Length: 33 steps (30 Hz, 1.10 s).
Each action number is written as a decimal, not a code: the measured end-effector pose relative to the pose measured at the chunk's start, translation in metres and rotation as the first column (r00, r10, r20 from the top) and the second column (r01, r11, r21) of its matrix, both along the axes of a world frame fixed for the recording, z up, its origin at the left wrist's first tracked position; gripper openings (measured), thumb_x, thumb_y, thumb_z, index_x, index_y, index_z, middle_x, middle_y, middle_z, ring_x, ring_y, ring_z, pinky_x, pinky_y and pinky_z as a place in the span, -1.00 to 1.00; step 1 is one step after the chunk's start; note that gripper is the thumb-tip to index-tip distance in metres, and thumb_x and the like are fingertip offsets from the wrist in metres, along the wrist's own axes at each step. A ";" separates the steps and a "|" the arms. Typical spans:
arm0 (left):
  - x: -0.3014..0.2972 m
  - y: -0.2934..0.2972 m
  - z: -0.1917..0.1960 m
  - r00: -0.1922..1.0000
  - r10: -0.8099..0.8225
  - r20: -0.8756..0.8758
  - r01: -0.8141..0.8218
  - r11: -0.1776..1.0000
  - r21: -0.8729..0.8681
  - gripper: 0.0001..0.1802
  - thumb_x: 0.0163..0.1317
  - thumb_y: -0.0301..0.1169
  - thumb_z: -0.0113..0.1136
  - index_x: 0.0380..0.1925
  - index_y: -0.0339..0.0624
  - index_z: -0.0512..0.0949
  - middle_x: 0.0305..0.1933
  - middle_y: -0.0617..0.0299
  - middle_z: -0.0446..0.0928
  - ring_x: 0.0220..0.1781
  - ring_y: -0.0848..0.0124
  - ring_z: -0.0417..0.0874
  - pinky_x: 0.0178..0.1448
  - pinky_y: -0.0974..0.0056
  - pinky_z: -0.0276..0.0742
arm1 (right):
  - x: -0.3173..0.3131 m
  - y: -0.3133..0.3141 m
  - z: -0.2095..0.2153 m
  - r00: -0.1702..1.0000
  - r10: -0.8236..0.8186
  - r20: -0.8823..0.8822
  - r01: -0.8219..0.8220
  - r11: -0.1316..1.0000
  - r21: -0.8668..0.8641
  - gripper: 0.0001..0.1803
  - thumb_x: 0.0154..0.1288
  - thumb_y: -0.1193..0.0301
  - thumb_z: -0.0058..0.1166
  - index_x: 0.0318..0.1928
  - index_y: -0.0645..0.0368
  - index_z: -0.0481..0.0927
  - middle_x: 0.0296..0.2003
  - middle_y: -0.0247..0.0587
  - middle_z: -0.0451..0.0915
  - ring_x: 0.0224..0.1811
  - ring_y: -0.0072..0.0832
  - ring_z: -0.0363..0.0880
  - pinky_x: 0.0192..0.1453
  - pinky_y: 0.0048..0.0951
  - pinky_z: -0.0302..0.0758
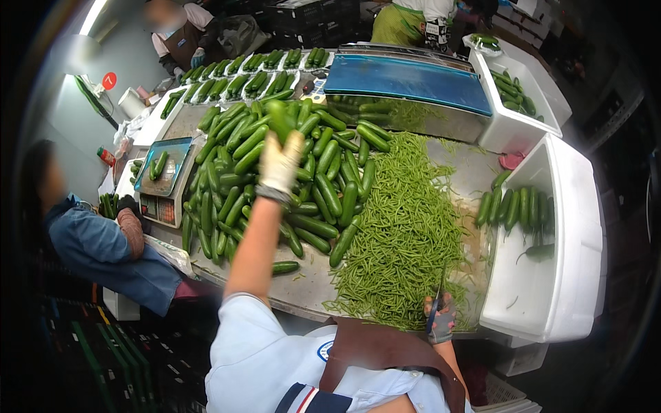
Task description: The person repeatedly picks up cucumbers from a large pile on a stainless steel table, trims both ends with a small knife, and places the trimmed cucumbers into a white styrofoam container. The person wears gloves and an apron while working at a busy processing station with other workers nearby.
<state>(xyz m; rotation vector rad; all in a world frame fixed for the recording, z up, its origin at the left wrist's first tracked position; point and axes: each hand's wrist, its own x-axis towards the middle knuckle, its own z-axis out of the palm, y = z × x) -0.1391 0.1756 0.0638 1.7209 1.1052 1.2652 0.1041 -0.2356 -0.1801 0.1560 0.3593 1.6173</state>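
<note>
My left hand (281,164), in a white glove, reaches over the heap of cucumbers (234,175) and grips one cucumber (279,118), which is smeared by motion. Down at the table's front edge, my right hand (442,319) wears a grey and pink glove. Its fingers are closed round a blue-handled tool (432,315) with a thin dark blade; whether it is a knife or scissors I cannot tell. Just beyond that hand spreads a wide layer of green beans (403,234), bordering the cucumbers on the right.
Right of the beans, a white foam box (575,275) lies tipped with cucumbers inside. Another foam box (523,131) stands behind it. A blue-topped stand (406,81) crosses the back. Trays of cucumbers (258,84) line the far left, near a scale (162,186). Co-workers stand left and behind.
</note>
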 end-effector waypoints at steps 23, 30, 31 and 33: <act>0.324 -0.094 -0.079 0.263 -0.346 -0.901 0.867 0.495 0.063 -0.20 -0.20 -0.15 0.26 0.08 -0.27 0.23 0.05 -0.07 0.34 0.14 0.06 0.31 0.22 0.10 0.24 | 0.024 -0.019 0.084 0.976 0.008 -0.216 -0.004 1.000 0.017 -0.26 0.23 -0.09 -0.22 0.10 0.37 0.14 -0.41 0.02 0.42 -0.49 -0.41 0.47 -0.54 -0.25 0.49; 0.426 -0.103 -0.114 -0.052 -0.142 -0.989 0.967 0.241 -0.086 -0.01 -0.23 -0.24 0.29 0.23 -0.24 0.02 0.32 0.01 0.03 0.40 0.17 -0.07 0.27 0.07 0.12 | 0.025 -0.064 0.008 0.949 -0.051 -0.312 0.025 0.996 -0.085 -0.26 0.22 -0.10 -0.23 0.09 0.34 0.14 -0.41 -0.05 0.42 -0.46 -0.41 0.44 -0.49 -0.24 0.47; 0.433 -0.098 -0.118 -0.036 -0.165 -0.986 0.981 0.184 -0.067 -0.07 -0.27 -0.31 0.29 0.19 -0.24 0.10 0.30 0.07 0.09 0.38 0.18 -0.02 0.24 0.00 0.14 | 0.027 -0.066 0.000 0.946 -0.051 -0.320 0.026 0.996 -0.084 -0.26 0.22 -0.11 -0.24 0.09 0.34 0.14 -0.41 -0.06 0.42 -0.46 -0.41 0.44 -0.49 -0.24 0.47; 0.441 -0.095 -0.121 0.027 -0.064 -0.998 0.998 0.061 0.023 -0.20 -0.31 -0.23 0.30 0.05 -0.21 0.29 0.21 0.06 0.22 0.34 0.20 0.10 0.23 -0.02 0.15 | 0.034 -0.068 -0.013 0.935 -0.046 -0.351 0.019 0.997 -0.080 -0.27 0.22 -0.11 -0.24 0.09 0.33 0.14 -0.42 -0.08 0.42 -0.45 -0.41 0.43 -0.48 -0.24 0.47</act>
